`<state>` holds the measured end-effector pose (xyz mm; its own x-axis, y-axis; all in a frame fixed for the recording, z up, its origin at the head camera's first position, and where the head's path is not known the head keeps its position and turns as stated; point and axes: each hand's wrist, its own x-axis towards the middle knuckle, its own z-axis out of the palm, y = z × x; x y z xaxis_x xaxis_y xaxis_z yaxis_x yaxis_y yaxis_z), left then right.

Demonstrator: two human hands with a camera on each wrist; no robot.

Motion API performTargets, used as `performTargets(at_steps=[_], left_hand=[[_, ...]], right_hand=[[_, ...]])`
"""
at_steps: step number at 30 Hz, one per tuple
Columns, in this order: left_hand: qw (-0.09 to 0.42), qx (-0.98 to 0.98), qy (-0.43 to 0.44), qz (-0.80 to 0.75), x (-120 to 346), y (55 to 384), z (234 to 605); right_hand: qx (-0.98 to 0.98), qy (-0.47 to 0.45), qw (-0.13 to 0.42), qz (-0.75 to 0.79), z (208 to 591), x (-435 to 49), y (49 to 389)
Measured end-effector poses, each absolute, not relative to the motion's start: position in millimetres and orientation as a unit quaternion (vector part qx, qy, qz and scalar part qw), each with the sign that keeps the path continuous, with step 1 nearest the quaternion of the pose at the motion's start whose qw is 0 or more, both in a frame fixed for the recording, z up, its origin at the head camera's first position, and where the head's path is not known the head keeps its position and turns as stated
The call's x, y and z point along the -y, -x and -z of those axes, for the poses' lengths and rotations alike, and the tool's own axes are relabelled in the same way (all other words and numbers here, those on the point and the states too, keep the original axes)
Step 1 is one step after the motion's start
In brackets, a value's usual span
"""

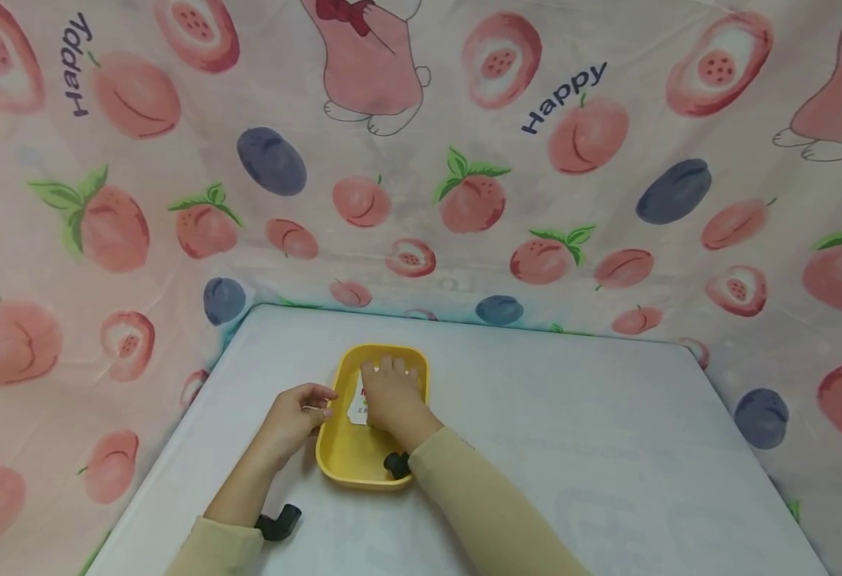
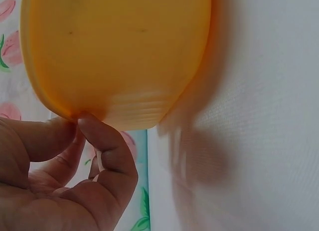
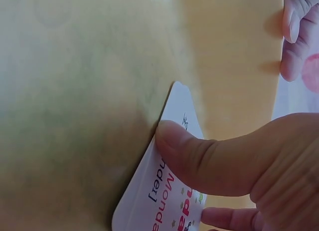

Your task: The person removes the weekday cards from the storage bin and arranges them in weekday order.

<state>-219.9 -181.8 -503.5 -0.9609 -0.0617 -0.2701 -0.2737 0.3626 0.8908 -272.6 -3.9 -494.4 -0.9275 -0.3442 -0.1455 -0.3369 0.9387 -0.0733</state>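
Observation:
A shallow yellow tray lies on the white table, and my left hand is at its left side. In the left wrist view, the thumb and index fingertip pinch the rim of the tray. Inside the tray, my right hand grips white cards with rounded corners. Seen from the right wrist, the thumb lies across the printed face of the cards, with another finger at their far edge. Pink lettering reads "Monda", and a second card edge shows at the left. In the head view the right hand covers much of the cards.
Black wrist-worn pieces show by the left wrist and the right wrist. A fruit-patterned cloth hangs behind and beside the white table.

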Motion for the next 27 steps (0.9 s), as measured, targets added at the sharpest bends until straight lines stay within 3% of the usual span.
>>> performTargets(at_steps=[27], left_hand=[[0.090,-0.821,0.091,-0.557,181.7,219.9,504.0]], right_hand=[[-0.986,0.162,0.040,0.008,495.8,5.2,271.7]])
